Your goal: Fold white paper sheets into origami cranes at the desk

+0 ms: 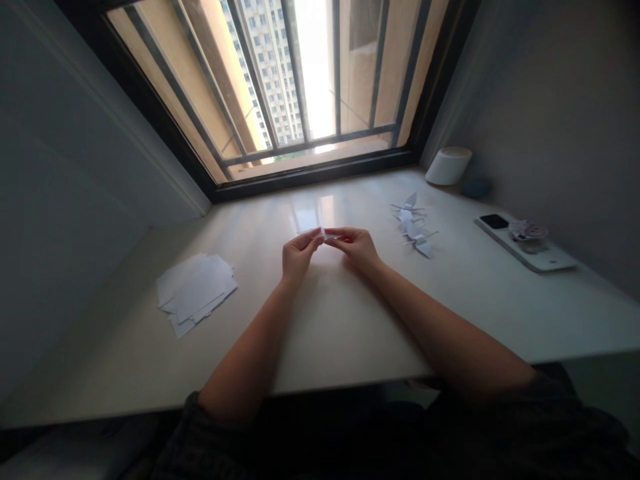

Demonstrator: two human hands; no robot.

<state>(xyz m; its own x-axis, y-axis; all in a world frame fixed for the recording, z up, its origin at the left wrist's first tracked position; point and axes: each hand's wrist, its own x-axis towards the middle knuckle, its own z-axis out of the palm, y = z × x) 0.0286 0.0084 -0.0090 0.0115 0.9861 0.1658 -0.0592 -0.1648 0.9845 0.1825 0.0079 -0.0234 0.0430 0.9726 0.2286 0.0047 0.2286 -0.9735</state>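
The left hand and right hand pinch a small white paper, with loose sheets to their left, paper cranes to their right.

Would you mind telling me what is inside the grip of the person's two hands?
A small piece of folded white paper shows, pinched between the left hand and right hand. The hands cover most of it, so its full shape cannot be seen.

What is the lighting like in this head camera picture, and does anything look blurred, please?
In the head view, the window is blown out by daylight, the desk shows glare just beyond the left hand and right hand, the paper between them is too small and soft to read, and the foreground is dark.
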